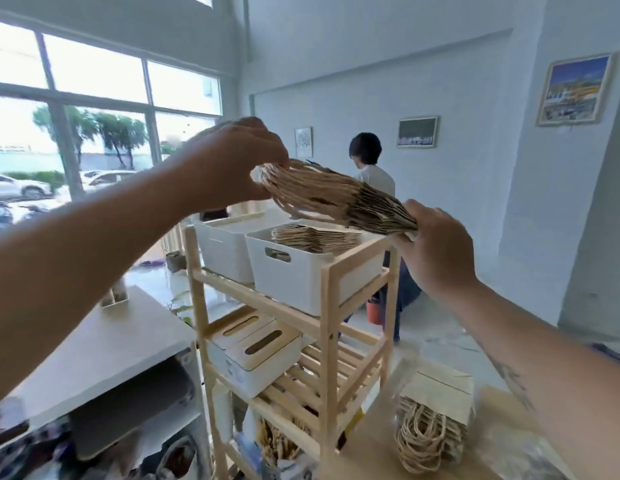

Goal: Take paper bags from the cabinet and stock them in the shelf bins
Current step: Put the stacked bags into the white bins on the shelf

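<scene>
Paper bags (pixel 331 194), a thick brown kraft bundle of them, sit flat-folded between my two hands above the wooden shelf (pixel 327 327). The stack shows its layered edges like ribs, fanned slightly, darker at the end nearest my right hand (pixel 438 249). My left hand (pixel 232 161) is curled over the far end, fingers pinching the edges there; my right hand is closed around the near end from below. The bundle hangs tilted, just above the right white bin (pixel 301 271) on the shelf's top tier. That bin already carries a flat pile of the same bags (pixel 315 237), handles folded in. A second white bin (pixel 220 249) stands touching it on the left; I cannot tell what it contains. One tier lower on the shelf sit two white boxes with slotted wooden lids (pixel 256 351). To the right of the shelf, on the desk (pixel 374 441), lies another bundle of bags (pixel 435 424) with twisted paper-cord handles facing me. Beyond the shelf a person (pixel 371 168) stands turned away.
</scene>
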The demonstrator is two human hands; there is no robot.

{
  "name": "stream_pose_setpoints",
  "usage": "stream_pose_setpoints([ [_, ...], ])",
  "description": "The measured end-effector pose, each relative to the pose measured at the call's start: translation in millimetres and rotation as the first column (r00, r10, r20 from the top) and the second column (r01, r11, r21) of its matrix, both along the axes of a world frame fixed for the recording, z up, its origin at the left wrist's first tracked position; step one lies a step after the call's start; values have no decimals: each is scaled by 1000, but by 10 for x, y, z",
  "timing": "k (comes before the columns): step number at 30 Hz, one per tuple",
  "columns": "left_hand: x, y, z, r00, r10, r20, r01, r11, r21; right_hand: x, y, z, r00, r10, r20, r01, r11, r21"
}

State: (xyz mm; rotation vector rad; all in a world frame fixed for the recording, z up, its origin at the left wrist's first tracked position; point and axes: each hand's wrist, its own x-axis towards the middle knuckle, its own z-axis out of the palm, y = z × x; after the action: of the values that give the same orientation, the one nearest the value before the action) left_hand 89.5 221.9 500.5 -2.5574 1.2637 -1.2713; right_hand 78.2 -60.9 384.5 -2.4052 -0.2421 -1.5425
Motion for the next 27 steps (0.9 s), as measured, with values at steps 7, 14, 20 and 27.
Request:
stream_pose_setpoints([
  [7,1236,974,146,984,179,6,-179,983,-43,1519,1031,331,994,81,-77,-84,996,-39],
  [14,2641,1659,-51,980,173,-94,-185,974,-134,2927,1695,394,953,82,-290,-116,988,-99],
  [20,3488,1770,-399,971,100,-217,-136,978,-155,3665,1782,217,903,123,-413,-161,985,-60],
  [27,4010,1785,-576,952,98,-292,-142,981,-135,4290,1871,13,777,143,-612,-172,985,12],
])
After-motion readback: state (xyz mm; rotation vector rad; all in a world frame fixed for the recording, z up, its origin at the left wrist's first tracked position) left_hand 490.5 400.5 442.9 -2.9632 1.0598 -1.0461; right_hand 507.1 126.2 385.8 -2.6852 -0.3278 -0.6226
